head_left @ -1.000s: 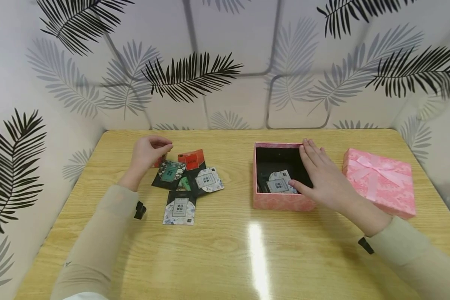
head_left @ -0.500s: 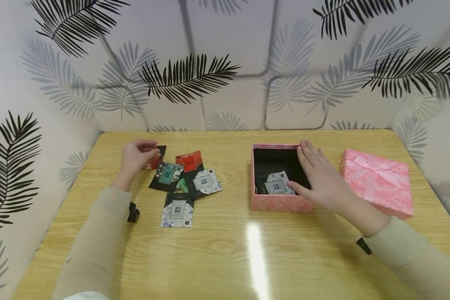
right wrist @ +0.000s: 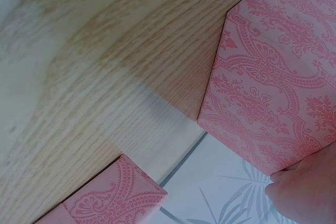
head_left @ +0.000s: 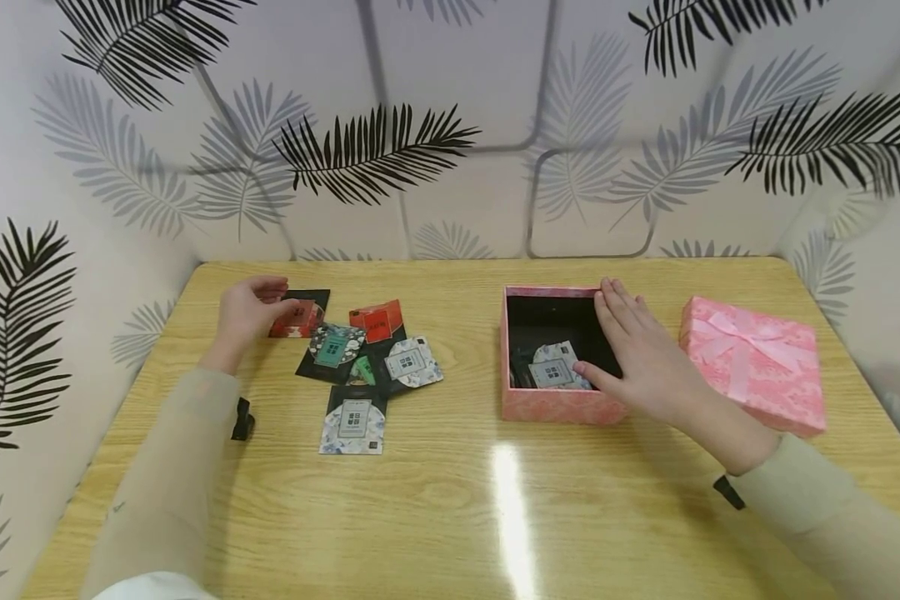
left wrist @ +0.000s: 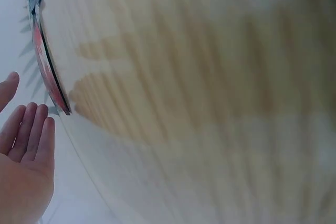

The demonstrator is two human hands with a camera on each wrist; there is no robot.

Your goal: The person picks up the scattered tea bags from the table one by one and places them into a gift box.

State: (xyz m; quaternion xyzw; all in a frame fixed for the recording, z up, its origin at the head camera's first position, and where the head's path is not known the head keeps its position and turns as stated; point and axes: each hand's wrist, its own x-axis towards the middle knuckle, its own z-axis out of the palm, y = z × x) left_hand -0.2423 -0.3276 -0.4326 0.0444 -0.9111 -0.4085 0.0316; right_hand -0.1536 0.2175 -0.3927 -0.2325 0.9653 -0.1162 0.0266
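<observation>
My left hand (head_left: 246,315) is at the left edge of a flat red-and-black packet (head_left: 311,310), its thumb over the packet in the head view. In the left wrist view, the left hand (left wrist: 26,166) has straight fingers, with the packet's edge (left wrist: 47,74) just beyond them. Beside that packet lie a green-labelled packet (head_left: 332,346), an orange-red packet (head_left: 376,323) and white-and-blue packets (head_left: 408,363). My right hand (head_left: 648,358) rests on the right rim of an uncovered pink box (head_left: 558,407), fingers extended. Inside the box is a white-and-blue packet (head_left: 553,368) among dark ones.
A pink lid (head_left: 780,375) with a ribbon bow lies right of the box. Another white-and-blue packet (head_left: 352,425) lies nearest the front of the group. The wooden table (head_left: 435,517) meets a leaf-patterned wall covering (head_left: 480,200) at the back.
My left hand has moved left, away from the other packets, and more of the red-and-black packet shows now. The right hand stays on the box rim.
</observation>
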